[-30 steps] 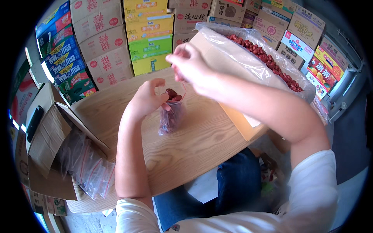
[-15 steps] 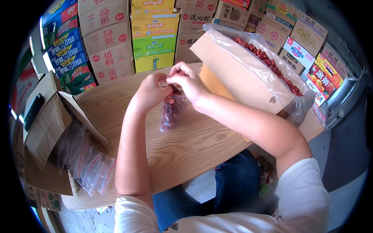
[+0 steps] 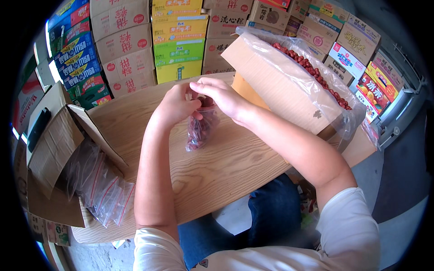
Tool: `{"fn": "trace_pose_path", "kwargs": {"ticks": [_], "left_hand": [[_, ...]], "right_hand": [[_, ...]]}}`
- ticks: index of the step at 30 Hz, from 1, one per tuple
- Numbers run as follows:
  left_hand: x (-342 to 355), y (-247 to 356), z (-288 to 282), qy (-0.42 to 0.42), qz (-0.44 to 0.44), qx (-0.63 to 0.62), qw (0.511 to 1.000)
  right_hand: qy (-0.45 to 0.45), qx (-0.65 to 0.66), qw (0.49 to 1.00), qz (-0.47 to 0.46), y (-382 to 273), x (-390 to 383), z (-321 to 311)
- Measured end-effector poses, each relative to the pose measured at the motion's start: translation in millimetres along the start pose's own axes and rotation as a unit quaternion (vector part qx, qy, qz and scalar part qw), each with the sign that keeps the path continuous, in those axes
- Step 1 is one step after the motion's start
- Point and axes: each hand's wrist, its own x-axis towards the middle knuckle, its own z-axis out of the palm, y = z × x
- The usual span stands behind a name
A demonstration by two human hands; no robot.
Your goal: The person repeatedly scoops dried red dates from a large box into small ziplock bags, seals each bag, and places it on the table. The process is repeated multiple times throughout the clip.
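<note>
A small clear plastic bag (image 3: 200,131) filled with dark red dates stands on the wooden table, leaning a little. My left hand (image 3: 175,103) is closed on its upper left rim, thumb and fingers bent around the plastic. Over the bag's mouth, my right hand (image 3: 221,95) curls with its thumb close to the left fingers. What the right fingers hold, if anything, is hidden beneath the hand. A few dates (image 3: 206,102) show at the bag's mouth under the right palm.
A large plastic-lined carton of red dates (image 3: 312,67) rests tilted at the right. Empty zip bags (image 3: 101,189) spill from an opened cardboard box (image 3: 54,180) at the left of the wooden table (image 3: 226,176). Stacked cartons (image 3: 178,49) line the far side.
My right hand has lowered over the bag's mouth, its fingers straighter and less raised. The reddish thing seen under its fingers is now hidden. My left hand has stayed at the bag.
</note>
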Motion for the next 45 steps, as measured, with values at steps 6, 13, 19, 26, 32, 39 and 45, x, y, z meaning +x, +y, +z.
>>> {"fn": "trace_pose_path", "kwargs": {"ticks": [6,13,19,26,32,39,45], "left_hand": [[-2,-3,-6,0.016,-0.010,0.008,1.000],[-10,1,-31,-0.008,-0.016,0.027,0.999],[-15,-8,-58,-0.009,-0.044,0.011,0.999],[-19,-2,-63,-0.022,-0.053,0.016,0.998],[-21,-8,-64,-0.027,-0.040,0.017,0.999],[-22,5,-53,-0.016,-0.025,0.082,0.996],[-23,5,-52,-0.024,-0.029,0.074,0.997]], "right_hand": [[0.247,-0.086,0.937,-0.233,28,18,-16],[0.362,-0.180,0.909,-0.100,159,66,-43],[0.253,-0.376,0.889,-0.063,214,112,-33],[0.226,-0.442,0.854,-0.155,234,168,-16],[0.241,-0.456,0.849,-0.114,197,153,-1],[0.253,-0.042,0.944,-0.207,112,109,-19],[0.080,-0.023,0.952,-0.295,53,31,6]]}}
